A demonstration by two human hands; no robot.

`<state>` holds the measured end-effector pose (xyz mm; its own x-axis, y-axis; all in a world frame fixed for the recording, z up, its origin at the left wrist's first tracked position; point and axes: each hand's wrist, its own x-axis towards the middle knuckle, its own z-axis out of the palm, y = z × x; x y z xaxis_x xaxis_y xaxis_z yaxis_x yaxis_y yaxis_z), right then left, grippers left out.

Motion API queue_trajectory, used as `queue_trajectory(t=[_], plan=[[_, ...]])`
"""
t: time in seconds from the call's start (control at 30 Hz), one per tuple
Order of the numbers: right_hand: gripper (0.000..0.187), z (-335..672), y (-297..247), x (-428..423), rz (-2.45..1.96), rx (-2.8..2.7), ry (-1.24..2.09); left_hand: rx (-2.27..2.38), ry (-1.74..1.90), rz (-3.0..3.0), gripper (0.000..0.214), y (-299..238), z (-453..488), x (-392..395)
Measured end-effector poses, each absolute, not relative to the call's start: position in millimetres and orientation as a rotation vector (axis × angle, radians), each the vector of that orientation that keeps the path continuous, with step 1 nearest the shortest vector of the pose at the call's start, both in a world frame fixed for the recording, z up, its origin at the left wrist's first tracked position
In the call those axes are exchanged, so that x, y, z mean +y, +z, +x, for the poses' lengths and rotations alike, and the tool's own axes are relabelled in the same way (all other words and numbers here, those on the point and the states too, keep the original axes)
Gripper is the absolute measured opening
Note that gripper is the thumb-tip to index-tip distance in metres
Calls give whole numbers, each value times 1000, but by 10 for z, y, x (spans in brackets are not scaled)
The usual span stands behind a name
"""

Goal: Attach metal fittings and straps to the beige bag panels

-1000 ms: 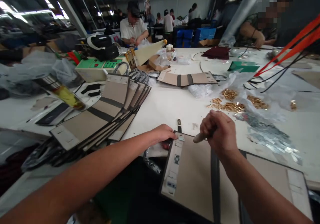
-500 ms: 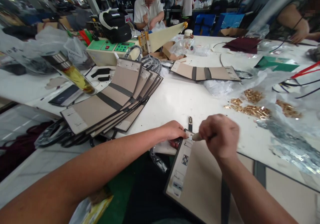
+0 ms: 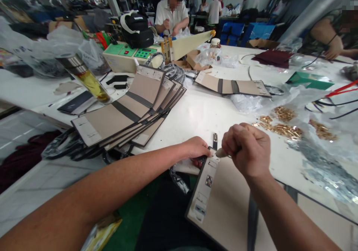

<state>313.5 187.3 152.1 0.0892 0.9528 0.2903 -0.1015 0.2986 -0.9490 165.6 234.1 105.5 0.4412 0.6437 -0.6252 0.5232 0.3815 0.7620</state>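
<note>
A beige panel with dark fold bands and dark edging [image 3: 223, 195] lies at the table's front edge. Along its end runs a pale strip with metal fittings. At the far corner of this strip, my left hand [image 3: 197, 148] grips the edge, thumb on top; its other fingers are partly hidden. My right hand [image 3: 248, 150] makes a fist around a pale, tapered tool [image 3: 222, 153], its tip at the strip beside my left thumb. The tool's kind cannot be made out. A dark tab with a metal piece [image 3: 215, 140] sticks out beyond the corner.
Similar panels are stacked [image 3: 112, 120] at left, near a glass bottle [image 3: 92, 81] and a green-topped machine [image 3: 125, 57]. Another panel [image 3: 207, 80] lies farther back. Gold-coloured parts [image 3: 288, 129] and flat metal plates [image 3: 332, 180] lie at right. A co-worker [image 3: 172, 12] sits across the table.
The view has shifted slightly, so the scene sits a little lower and to the right. My right fist has tilted slightly; both hands keep their places at the panel's corner.
</note>
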Motion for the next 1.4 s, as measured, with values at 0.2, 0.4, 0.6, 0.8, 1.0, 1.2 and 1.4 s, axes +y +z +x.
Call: queue_trajectory(t=[0.2,0.4,0.6,0.8,1.0,1.2,1.4], plan=[[52,3105,1549,1901,-1052,-1267,974,1195,107,1264,21,1059,1639,2331],[49,3118,1489,1858,-971,-1240,992,1167,113,1270,21,997,1618,2338],[49,3094,1477,1789,-797,-1173,990,1164,139,1264,20,978,1604,2325],[51,3139,1374,1710,-970,-1214,958,1206,176,1219,19,1007,1587,2275],[56,3153,1499,1658,-1288,-1466,947,1281,249,1264,13,989,1579,2222],[34,3498,1345,1644,-1635,-1893,726,1236,346,1303,24,873,1478,2226],[27,4246,783,1492,-1809,-1981,701,1114,452,1299,46,887,1343,2162]])
